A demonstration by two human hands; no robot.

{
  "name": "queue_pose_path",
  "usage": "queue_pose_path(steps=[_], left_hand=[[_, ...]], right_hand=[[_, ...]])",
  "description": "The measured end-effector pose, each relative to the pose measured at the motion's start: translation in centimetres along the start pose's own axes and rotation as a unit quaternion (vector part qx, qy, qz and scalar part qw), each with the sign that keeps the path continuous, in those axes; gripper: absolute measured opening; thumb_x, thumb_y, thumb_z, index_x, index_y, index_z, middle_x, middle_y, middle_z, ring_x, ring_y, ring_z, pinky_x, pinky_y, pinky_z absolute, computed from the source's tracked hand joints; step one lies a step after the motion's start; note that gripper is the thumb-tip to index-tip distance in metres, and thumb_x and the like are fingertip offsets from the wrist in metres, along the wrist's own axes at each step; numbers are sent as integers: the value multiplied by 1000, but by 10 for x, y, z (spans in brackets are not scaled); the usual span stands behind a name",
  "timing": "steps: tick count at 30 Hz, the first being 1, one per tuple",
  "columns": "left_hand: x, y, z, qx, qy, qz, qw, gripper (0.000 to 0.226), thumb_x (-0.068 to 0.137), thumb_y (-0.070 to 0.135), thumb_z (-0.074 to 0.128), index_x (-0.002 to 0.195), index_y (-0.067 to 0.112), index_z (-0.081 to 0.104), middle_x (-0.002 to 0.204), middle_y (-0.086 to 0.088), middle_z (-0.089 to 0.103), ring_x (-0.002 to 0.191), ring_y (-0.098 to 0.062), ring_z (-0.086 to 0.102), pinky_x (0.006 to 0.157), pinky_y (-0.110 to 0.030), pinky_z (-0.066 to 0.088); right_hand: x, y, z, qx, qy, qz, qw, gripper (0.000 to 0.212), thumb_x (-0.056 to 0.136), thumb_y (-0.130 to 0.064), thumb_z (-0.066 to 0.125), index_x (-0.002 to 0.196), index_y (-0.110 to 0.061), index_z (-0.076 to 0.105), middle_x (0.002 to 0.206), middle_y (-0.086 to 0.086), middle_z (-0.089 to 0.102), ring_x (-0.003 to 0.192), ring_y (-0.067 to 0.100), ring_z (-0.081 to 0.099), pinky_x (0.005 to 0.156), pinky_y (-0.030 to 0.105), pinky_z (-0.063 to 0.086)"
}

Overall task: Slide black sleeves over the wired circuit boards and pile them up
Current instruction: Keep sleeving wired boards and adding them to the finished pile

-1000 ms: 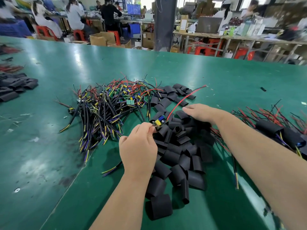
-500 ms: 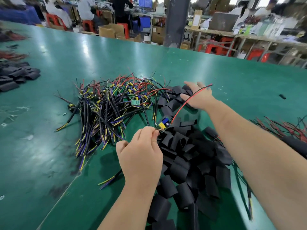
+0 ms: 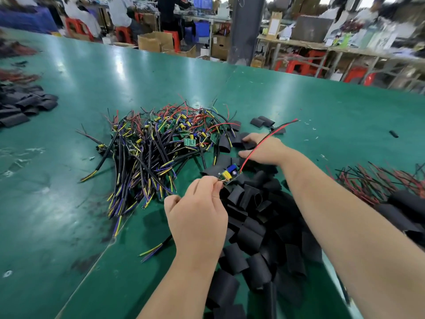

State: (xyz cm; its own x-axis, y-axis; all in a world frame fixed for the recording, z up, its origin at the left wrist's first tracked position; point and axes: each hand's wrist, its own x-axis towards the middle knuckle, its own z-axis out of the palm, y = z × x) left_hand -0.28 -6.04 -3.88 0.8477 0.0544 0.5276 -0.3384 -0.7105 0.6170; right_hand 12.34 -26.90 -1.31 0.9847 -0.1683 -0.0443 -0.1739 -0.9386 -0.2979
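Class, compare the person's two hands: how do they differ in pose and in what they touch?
The left hand is nearer the person; the right hand reaches farther out. The left hand pinches a circuit board by its end, raised; the right hand lies low on black sleeves, grip unclear. The board's red wire crosses the right hand, not the left hand. Both are bare, above the sleeves.

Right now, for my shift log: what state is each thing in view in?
Small green circuit board with red-black wire: unsleeved, pinched by left hand.
Heap of flat black sleeves: loose, empty.
Right hand: on that heap's far end, grip unclear.
Tangle of wired boards: unsleeved, heaped.
Sleeved boards at right: piled.
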Motion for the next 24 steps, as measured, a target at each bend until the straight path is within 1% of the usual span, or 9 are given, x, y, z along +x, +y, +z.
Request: queue_pose_path(steps=[3,6,9,11,14,17,20,22,24], left_hand=[[0,2,-2,-6,-3,-12,1000,32,96,31,37,84,21,65,72,6,62,61,-23,57,71,-33,29],[0,3,-3,-12,-9,-31,999,27,95,27,41,87,21,66,76,6,64,67,-22,58,73,-32,27],[0,3,-4,-24,-4,-34,999,28,94,26,40,89,22,67,80,6,67,71,-21,59,73,-31,24],[0,3,-4,-32,0,-33,999,29,94,26,39,90,22,67,80,6,66,71,-21,58,72,-31,24],[1,4,-4,-37,4,-34,999,28,95,26,39,91,23,67,81,6,67,71,-21,58,75,-31,25],[0,2,-3,-40,2,-36,999,23,99,21,44,91,23,66,81,6,66,71,-20,58,76,-32,25],[0,3,-2,-44,3,-27,999,20,98,17,49,90,22,67,81,6,66,69,-21,58,74,-29,22],[0,4,-2,-52,5,-9,999,21,97,17,48,89,22,67,80,7,66,67,-19,57,73,-27,19],[-1,5,-2,-58,2,7,998,22,96,18,46,88,22,67,81,8,67,67,-18,58,72,-27,20]], right_hand=[[-38,-11,-2,45,-16,-62,997,37,80,-22,73,117,-22,65,110,-1,66,111,21,58,96,26,41],[-69,-21,-3,163,-3,-110,980,31,76,-6,75,103,-20,72,91,-11,67,95,14,63,86,17,45],[-95,-27,-12,264,85,-129,952,34,78,-3,73,100,-28,68,86,-27,62,78,-13,59,74,-1,36],[-109,-30,-21,326,107,-135,929,40,80,-3,72,105,-33,64,88,-24,66,75,-12,60,76,4,41],[-130,-33,-33,400,43,-129,906,60,80,-5,74,116,-47,51,98,-1,73,86,17,68,85,30,53],[-147,-33,-36,308,36,-94,946,65,74,-16,82,118,-46,44,112,-2,67,95,8,63,87,20,47],[-165,-29,-31,198,91,-79,973,39,68,-16,85,90,-29,56,114,0,65,85,-1,60,76,1,40],[-180,-25,-24,136,102,-89,982,22,68,-14,84,76,-22,65,119,5,64,92,3,59,80,8,38],[-192,-21,-15,56,87,-96,990,10,75,-20,79,84,-19,74,130,4,56,113,14,54,93,14,31]])
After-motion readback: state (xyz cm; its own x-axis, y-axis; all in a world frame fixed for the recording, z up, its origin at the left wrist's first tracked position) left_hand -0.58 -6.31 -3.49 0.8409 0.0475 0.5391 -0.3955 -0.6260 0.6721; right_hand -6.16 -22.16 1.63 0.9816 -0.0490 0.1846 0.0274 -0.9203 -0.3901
